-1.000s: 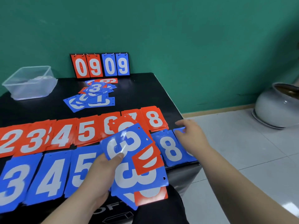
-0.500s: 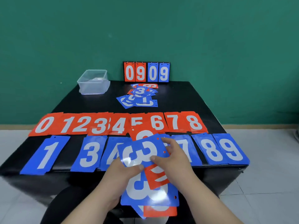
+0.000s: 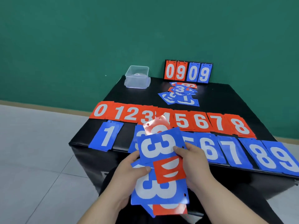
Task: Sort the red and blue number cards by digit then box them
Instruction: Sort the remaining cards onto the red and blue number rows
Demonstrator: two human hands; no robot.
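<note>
Both hands hold a fanned stack of red and blue number cards in front of the black table [image 3: 210,101]. My left hand [image 3: 129,168] grips the stack from the left, thumb on a large blue card [image 3: 155,191]. My right hand [image 3: 192,160] pinches the top blue 3 card [image 3: 158,146] at its right edge. A red card [image 3: 169,172] sticks out between them. On the table lie a row of red cards 0 to 8 [image 3: 181,120] and a row of blue cards [image 3: 229,151] with 1, 6, 7, 8, 9 showing.
A clear plastic box [image 3: 137,78] stands at the table's far left corner. A scoreboard stand [image 3: 188,72] reading 0909 leans on the green wall. A loose pile of unsorted cards [image 3: 181,94] lies in front of it. Tiled floor surrounds the table.
My right hand came back from the blue 9 at the right end of the row and took hold of the top blue 3. The view swung left.
</note>
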